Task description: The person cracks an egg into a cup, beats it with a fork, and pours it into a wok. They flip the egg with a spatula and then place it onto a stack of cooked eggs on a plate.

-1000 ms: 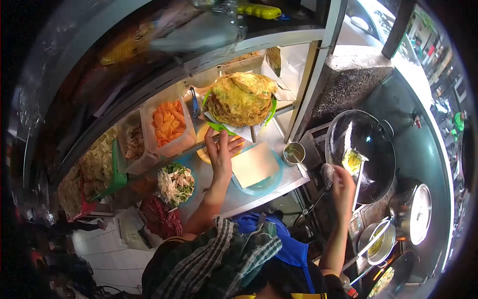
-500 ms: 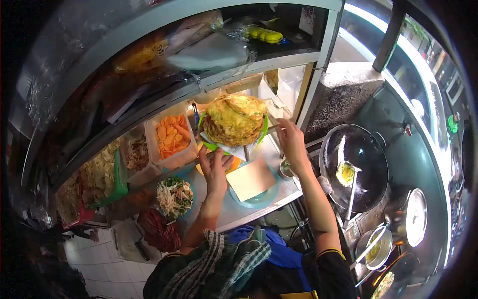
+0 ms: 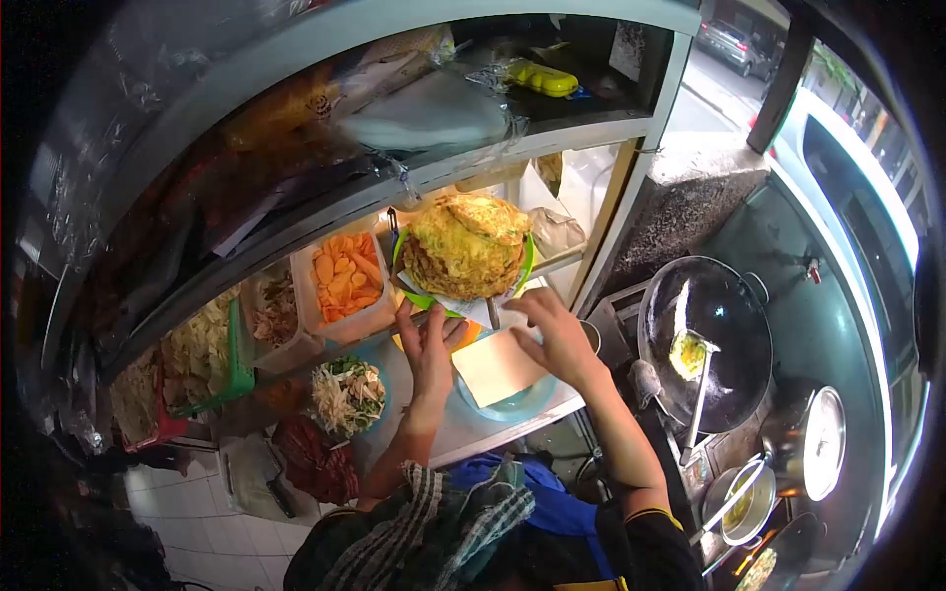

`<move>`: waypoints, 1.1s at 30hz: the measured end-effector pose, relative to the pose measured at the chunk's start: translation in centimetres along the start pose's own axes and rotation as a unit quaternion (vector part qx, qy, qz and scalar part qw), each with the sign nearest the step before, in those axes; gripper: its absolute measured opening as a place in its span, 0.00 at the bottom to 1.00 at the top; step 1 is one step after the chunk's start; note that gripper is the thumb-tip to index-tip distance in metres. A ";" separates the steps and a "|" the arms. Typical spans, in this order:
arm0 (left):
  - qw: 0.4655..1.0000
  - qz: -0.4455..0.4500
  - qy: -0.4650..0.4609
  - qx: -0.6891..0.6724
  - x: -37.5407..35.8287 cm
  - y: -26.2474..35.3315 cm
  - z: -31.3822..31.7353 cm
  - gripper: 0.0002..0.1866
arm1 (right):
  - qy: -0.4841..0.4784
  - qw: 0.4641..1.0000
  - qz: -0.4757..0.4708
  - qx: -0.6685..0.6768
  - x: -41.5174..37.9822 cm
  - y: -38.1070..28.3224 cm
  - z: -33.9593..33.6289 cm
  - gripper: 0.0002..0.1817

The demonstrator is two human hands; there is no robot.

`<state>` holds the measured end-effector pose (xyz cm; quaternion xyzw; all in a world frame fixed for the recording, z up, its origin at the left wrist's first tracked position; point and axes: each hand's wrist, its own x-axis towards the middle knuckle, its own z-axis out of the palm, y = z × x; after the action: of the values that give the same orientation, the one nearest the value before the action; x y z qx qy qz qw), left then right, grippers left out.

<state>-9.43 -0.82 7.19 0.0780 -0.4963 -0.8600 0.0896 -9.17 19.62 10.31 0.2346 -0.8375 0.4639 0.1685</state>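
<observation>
A tall stack of golden omelettes [image 3: 467,244] rests on a bright green plate [image 3: 533,258] at the middle of the counter. My left hand [image 3: 431,350] is at the plate's near edge, fingers stretched out and apart, holding nothing. Beneath those fingertips, part of an orange dish [image 3: 467,338] shows. My right hand [image 3: 557,340] hangs over the right edge of a beige paper sheet [image 3: 498,368], its thumb and fingers spread with nothing between them. The sheet lies across a light blue plate [image 3: 522,404], hiding much of it.
Left of the omelettes stand a tub of sliced carrots [image 3: 347,276] and a tub of shredded food [image 3: 276,315]. A plate of chopped vegetables [image 3: 347,396] sits nearer. On the right are a black wok [image 3: 734,345] with a ladle [image 3: 699,404], and a steel pot [image 3: 788,443].
My right hand has moved left and nearer, from beside the green plate to over the paper's edge. My left hand stays by the green plate. The view has shifted slightly.
</observation>
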 end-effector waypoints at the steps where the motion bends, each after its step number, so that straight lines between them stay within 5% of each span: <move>1: 1.000 -0.001 -0.004 0.004 0.1 -0.1 -0.1 0.32 | -0.038 0.997 -0.025 -0.063 0.0 -0.3 0.2 0.19; 15: 1.000 -0.024 -0.010 0.015 -0.4 0.9 0.0 0.32 | 0.018 0.961 -0.210 -0.179 1.0 0.3 2.0 0.23; 25: 0.999 -0.025 -0.013 0.022 0.0 0.4 -0.6 0.35 | 0.067 0.974 -0.202 -0.079 0.3 -2.6 2.4 0.14; 33: 0.999 -0.027 -0.018 0.010 -0.3 0.9 -0.2 0.36 | 0.123 0.982 -0.066 -0.126 -1.4 -5.9 0.7 0.12</move>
<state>-9.06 -1.34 7.91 0.0768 -0.5037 -0.8586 0.0563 -4.78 16.69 13.37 0.2076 -0.8445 0.3680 0.3291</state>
